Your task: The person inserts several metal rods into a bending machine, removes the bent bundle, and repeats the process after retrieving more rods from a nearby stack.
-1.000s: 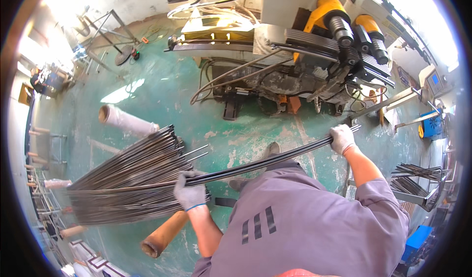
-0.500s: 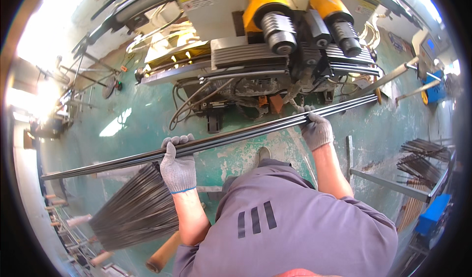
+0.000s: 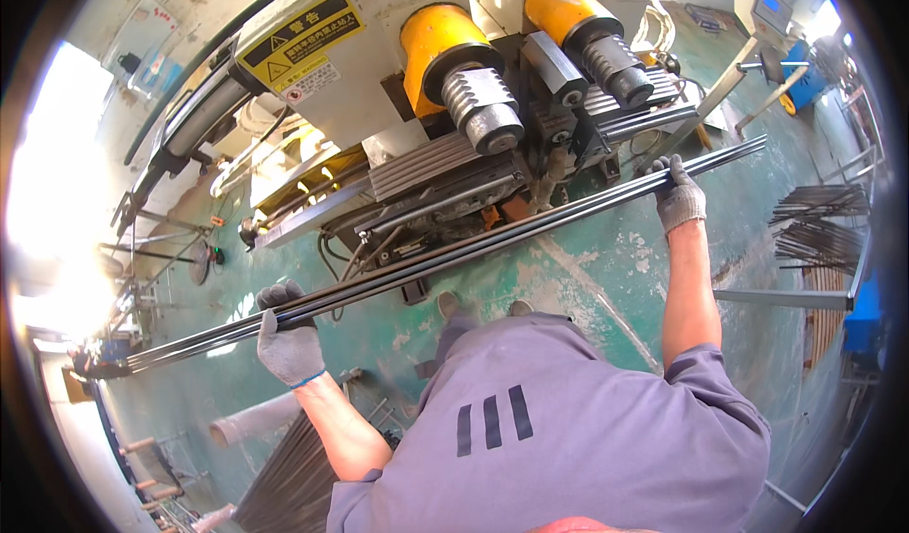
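Several long dark metal rods lie side by side across both my hands, slanting up toward the right. My left hand, in a grey knitted glove, grips the bundle toward its left part. Farther right, my right hand is gloved too, with its fingers wrapped round the rods near their right end. Just beyond the rods stands a machine with two yellow cylinders and ribbed steel spindles. The undersides of the rods within my palms are hidden.
A heap of dark rods lies at the lower left beside a pale roll. More rods rest on a metal frame at the right. A control panel stands at the far right.
My hands have moved farther apart along the rods, the left one outward to the left, the right one outward and up. The view has turned, so the machine sits farther left and nearer.
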The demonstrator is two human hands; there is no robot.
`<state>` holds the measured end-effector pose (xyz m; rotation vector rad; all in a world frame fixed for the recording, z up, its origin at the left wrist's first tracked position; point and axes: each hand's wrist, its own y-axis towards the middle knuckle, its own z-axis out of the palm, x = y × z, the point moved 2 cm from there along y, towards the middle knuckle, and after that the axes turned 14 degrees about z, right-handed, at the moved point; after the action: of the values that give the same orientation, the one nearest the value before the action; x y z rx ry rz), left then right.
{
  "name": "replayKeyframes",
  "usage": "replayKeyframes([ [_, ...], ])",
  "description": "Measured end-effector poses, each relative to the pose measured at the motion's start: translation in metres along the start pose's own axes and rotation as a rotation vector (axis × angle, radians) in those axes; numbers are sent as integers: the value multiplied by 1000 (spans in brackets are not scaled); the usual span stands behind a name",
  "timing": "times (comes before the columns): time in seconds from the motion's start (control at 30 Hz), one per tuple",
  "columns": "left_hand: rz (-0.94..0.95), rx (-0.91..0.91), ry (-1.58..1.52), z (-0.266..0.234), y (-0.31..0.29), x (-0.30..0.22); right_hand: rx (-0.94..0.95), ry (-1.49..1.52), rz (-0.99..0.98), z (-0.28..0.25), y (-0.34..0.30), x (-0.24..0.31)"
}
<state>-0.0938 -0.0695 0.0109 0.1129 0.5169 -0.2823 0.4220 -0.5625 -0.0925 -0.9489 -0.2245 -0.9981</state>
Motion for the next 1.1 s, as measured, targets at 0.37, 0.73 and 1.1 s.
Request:
replayKeyframes([
  [0.37, -143, -10, -20, -32, 89, 4, 208, -47, 135, 147, -113, -126],
  [0.73, -77, -122, 181, -31, 141, -6, -124, -140, -13, 211, -87, -180],
  [1.1, -319, -195, 115, -44, 138, 82, -113, -584, -95, 209, -37, -200],
])
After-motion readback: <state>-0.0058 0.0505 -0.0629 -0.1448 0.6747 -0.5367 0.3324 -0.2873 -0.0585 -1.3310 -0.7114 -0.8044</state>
